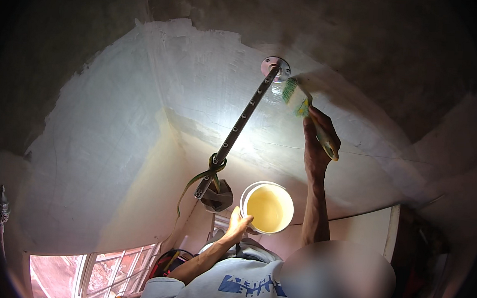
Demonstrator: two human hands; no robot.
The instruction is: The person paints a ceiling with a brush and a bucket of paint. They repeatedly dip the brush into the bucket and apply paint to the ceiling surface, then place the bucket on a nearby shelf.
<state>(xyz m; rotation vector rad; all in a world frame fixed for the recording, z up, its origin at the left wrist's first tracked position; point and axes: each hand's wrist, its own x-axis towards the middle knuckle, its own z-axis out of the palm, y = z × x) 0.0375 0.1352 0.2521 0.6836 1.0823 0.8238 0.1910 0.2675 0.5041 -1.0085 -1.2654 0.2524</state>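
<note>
My right hand is raised, its fingers closed round the handle of a wide paintbrush. The brush's green-and-pale bristles point up at the ceiling, close beside a round metal flange; whether they touch the surface I cannot tell. Lower down, my left hand grips the near left side of a white bucket, thumb at the rim. Creamy yellow liquid shows inside the bucket, and its thin handle lies along the rim.
From the flange a dark rod with several round studs slants down toward the bucket. A green strap is knotted near its lower end, beside a grey wrapped lump. Lower left is a barred window. Pale coating covers part of the surfaces.
</note>
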